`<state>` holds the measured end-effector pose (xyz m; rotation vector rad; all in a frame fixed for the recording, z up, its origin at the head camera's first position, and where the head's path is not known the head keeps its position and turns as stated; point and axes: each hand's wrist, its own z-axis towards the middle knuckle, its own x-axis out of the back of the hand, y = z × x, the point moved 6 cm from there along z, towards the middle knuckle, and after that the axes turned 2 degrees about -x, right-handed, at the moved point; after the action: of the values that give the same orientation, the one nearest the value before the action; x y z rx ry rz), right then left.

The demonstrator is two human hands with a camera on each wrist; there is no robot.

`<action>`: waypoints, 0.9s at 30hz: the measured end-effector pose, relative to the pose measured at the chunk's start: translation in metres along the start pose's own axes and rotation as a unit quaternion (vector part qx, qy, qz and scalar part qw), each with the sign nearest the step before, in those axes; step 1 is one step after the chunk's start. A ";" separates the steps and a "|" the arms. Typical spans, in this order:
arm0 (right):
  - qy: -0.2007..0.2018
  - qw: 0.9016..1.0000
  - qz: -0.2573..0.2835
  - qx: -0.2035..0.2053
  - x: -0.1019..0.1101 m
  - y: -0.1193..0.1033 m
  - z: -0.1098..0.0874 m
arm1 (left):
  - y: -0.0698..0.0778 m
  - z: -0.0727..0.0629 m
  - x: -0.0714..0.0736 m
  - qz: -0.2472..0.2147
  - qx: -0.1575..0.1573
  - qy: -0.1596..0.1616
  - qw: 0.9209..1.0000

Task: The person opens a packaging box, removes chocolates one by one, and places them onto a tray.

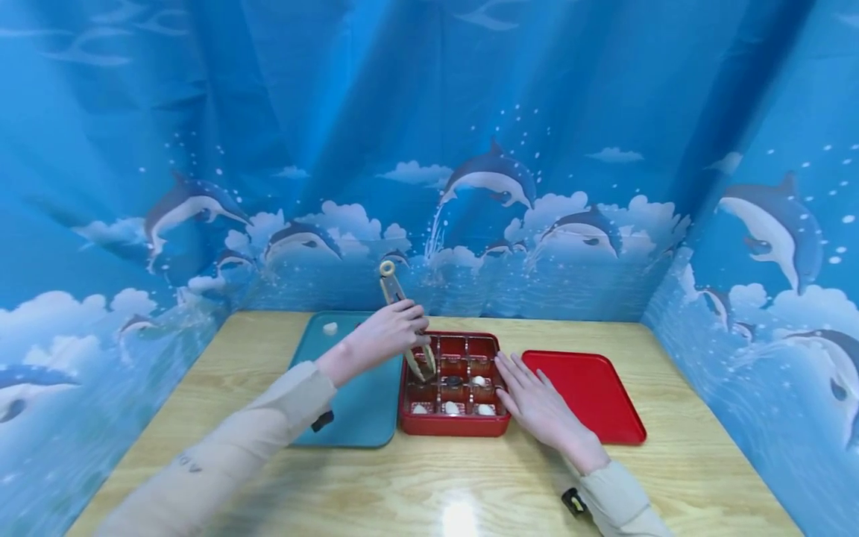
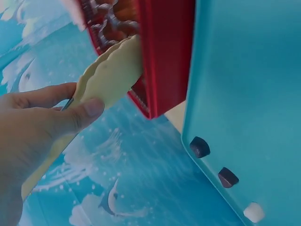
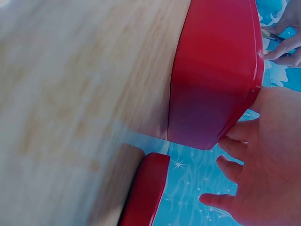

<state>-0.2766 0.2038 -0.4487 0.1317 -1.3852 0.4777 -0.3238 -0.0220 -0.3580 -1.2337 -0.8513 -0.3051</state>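
Observation:
My left hand (image 1: 396, 328) grips a pair of cream-coloured tongs (image 2: 110, 75), thumb on one arm and fingers on the other. The tongs slant down with their tips inside a left compartment of the red divided box (image 1: 456, 425); whether they hold anything is hidden. Across the box's front row sit white pieces (image 1: 452, 409). In the middle row lie a dark piece (image 1: 453, 381) and another white one (image 1: 479, 381). My right hand (image 1: 537, 403) rests against the right side of the box, its fingers extended and spread.
Left of the box lies a blue tray (image 1: 356, 403); near its far edge are two dark brown pieces (image 2: 228, 177) and a white piece (image 2: 254, 212). A red lid-like tray (image 1: 590, 395) lies to the right. A dolphin-print curtain (image 1: 403, 149) hangs behind the wooden table (image 1: 376, 492).

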 end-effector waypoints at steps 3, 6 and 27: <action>0.000 1.000 -0.001 -0.001 0.000 0.001 0.000 | -0.008 -0.008 0.003 -0.022 0.025 0.017 0.999; 0.001 1.000 -0.001 0.002 0.001 0.000 -0.001 | -0.012 -0.018 0.002 -0.047 0.045 0.023 0.998; -0.004 1.000 0.009 0.002 -0.001 0.000 -0.001 | -0.020 -0.084 -0.014 -0.216 0.235 0.111 0.941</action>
<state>-0.2761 0.2035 -0.4501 0.1249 -1.3948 0.4968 -0.3122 -0.1091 -0.3609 -0.5481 -0.9277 -0.5477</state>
